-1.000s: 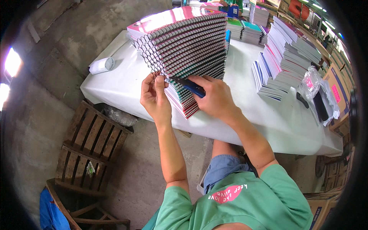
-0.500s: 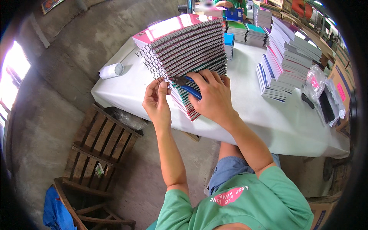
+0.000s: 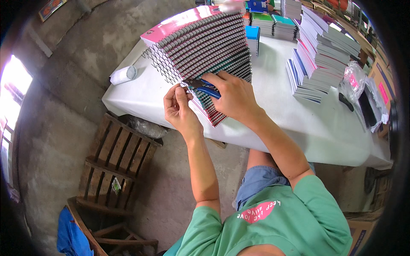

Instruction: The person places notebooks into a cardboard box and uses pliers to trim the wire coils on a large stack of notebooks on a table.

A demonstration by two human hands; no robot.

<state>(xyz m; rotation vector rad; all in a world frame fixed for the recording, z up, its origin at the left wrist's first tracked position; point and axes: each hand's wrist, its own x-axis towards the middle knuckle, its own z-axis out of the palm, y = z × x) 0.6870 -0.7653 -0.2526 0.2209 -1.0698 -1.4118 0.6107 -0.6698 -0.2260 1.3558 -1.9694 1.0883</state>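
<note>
A tall stack of spiral-bound notebooks (image 3: 204, 48) with a pink cover on top stands in front of me, its coil spines turned my way. Loose wire ends stick out at the stack's left corner. My right hand (image 3: 235, 94) is closed around blue-handled cutting pliers (image 3: 208, 89), whose dark jaws point left at the coil ends low on that corner. Just beside the jaws, my left hand (image 3: 183, 112) pinches a coil wire end between thumb and fingers; the fingertips partly hide it.
The stack rests on a white-covered table (image 3: 282, 128). On the right are a leaning stack of unbound books (image 3: 318, 59) and a plastic-wrapped bundle (image 3: 369, 102). A white roll (image 3: 124, 75) lies left. Further back sit green notebooks (image 3: 262, 26). A wooden pallet (image 3: 115, 158) is below left.
The pliers' jaws have come closer to my left fingertips at the coil end. My left hand has shifted slightly right, and the whole view has tilted a little.
</note>
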